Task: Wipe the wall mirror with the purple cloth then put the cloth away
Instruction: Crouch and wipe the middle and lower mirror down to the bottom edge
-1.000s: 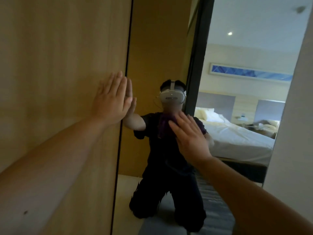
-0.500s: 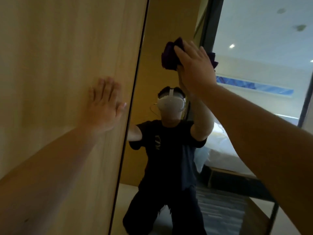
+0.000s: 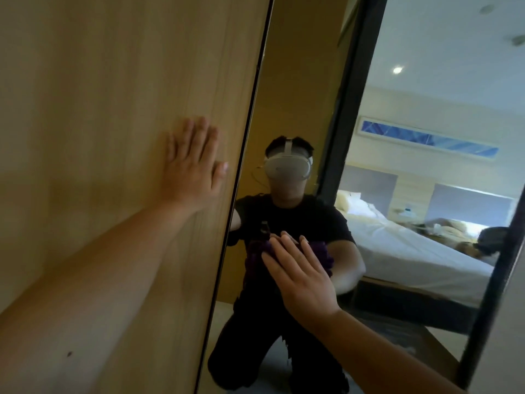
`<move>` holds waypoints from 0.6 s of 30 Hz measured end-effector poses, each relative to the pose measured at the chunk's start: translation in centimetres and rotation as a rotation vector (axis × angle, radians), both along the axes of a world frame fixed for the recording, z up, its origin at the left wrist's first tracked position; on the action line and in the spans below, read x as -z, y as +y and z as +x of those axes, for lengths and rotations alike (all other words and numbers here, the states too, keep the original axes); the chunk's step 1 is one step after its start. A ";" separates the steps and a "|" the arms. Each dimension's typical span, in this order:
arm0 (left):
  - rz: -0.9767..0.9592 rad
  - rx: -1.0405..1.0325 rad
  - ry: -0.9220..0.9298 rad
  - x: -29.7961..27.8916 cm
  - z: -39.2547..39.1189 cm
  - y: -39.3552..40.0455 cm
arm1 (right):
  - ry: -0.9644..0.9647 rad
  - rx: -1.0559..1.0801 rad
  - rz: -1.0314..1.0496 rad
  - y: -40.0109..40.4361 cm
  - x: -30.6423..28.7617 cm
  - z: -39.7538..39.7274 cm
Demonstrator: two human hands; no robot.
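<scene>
The tall wall mirror (image 3: 397,172) fills the right half of the view, tilted, with a thin dark frame. My right hand (image 3: 301,274) lies flat against the glass at about chest height of the reflection and presses the purple cloth (image 3: 324,255) onto it. The cloth shows only as dark purple folds past my fingers. My left hand (image 3: 193,169) rests flat, fingers apart, on the wooden panel (image 3: 113,109) just left of the mirror's edge, holding nothing.
The mirror reflects a kneeling person in dark clothes with a white headset, a bed with white sheets and a blue wall picture. A white wall strip (image 3: 508,351) borders the mirror at the lower right.
My right hand has swept the cloth down the glass from the high point half a second ago to mid-height. My left hand has stayed on the wooden panel.
</scene>
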State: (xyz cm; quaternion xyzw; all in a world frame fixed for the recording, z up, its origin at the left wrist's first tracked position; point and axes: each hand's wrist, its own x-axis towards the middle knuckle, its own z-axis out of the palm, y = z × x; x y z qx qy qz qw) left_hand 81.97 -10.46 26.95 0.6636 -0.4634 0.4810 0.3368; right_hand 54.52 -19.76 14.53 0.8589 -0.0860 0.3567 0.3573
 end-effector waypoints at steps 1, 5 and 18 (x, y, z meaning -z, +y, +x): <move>-0.001 0.000 -0.005 0.0 -0.1 0.0 | 0.000 -0.026 0.006 0.0 -0.4 -0.1; 0.004 -0.002 0.010 -0.2 -0.3 0.0 | -0.155 -0.166 0.075 0.8 -6.1 0.4; -0.052 0.029 -0.033 0.2 0.0 -0.1 | -0.479 0.031 -0.159 0.6 -30.7 9.1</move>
